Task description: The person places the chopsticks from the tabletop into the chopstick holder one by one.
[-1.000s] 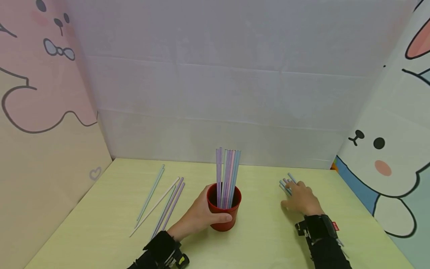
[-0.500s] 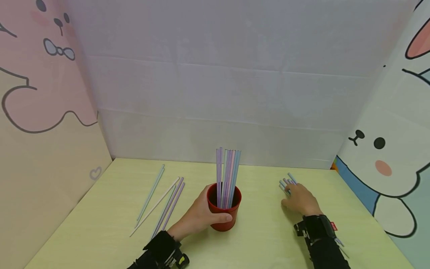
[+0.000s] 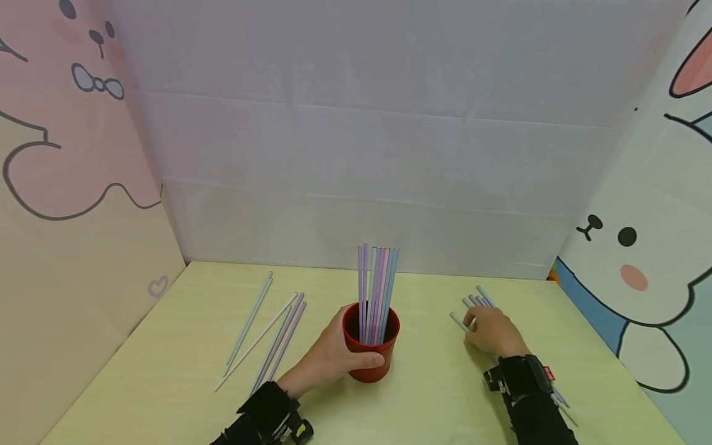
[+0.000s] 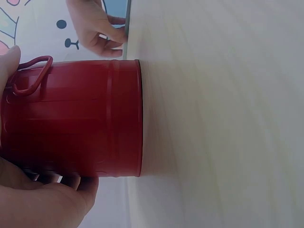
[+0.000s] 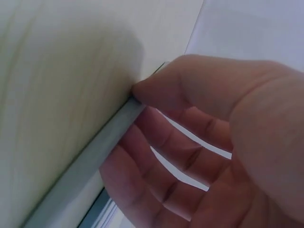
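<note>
My left hand (image 3: 328,361) grips a red metal cup (image 3: 388,355) standing upright on the table, thumb across its front. Several pastel straws (image 3: 381,284) stand in the cup. A wire-like loop handle shows on the cup (image 4: 71,118) in the left wrist view. To the right, my right hand (image 3: 496,332) pinches a pale green straw (image 3: 457,319) between thumb and fingers, low over the table; the right wrist view shows the same straw (image 5: 85,164) running under the thumb tip. Beside it lie several blue and purple straws (image 3: 481,297), partly hidden by hand and wrist.
On the left of the yellow table (image 3: 167,371) lie several loose straws (image 3: 258,343) in green, white and purple. A pale wall (image 3: 356,154) closes the back. Printed panels with cartoon animals stand at the left (image 3: 83,247) and right (image 3: 639,296).
The right hand has drawn back slightly, its fingers closing on one pale green straw, which now lies apart to the left of the other straws. Left hand and cup have stayed put.
</note>
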`<state>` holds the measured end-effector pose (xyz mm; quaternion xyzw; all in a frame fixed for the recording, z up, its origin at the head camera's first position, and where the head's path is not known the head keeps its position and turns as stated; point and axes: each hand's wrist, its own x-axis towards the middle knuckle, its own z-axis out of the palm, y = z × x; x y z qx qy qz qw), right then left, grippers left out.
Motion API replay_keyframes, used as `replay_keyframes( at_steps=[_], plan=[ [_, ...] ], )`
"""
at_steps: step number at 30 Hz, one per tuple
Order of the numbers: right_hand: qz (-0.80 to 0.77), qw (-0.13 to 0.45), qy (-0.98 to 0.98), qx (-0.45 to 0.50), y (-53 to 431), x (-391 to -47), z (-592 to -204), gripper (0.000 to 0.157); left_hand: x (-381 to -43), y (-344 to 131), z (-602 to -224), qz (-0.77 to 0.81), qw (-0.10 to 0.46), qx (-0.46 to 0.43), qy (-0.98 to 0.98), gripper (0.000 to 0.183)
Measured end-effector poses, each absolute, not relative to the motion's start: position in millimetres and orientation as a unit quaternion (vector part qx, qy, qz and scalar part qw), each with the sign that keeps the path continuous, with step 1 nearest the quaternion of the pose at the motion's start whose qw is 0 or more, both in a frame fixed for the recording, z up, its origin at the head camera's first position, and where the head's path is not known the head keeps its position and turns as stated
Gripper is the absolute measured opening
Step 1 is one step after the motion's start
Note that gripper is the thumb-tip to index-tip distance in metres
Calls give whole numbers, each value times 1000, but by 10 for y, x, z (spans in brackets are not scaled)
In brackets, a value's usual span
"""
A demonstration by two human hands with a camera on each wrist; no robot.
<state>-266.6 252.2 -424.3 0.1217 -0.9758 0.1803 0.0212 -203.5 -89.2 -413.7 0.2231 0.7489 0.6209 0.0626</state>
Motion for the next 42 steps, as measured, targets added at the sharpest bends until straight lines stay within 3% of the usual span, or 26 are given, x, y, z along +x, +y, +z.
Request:
replay_keyframes(
  at_steps=[8,19,23,30,36,42],
  plan=[
    [199,78,-961,178,2415,-2615,-4025,19,-2037,-906,-4136,623,58,225,747,85],
    [307,258,-881,250,2027,-2389,-3360,28,-2045,-913,-4158,623,58,223,747,86],
    [362,297,-847,253,1876,-2272,-3146,32,-2117,-906,-4283,625,56,220,747,86],
    [500,307,-754,294,1599,-2085,-2877,38,-2208,-891,-4432,625,54,219,748,85],
    [589,309,-666,338,1334,-1915,-2740,34,-2141,-880,-4291,636,62,229,735,82],
    [582,313,-676,327,1207,-1880,-2763,34,-2051,-895,-4138,630,70,225,740,81]
  ],
)
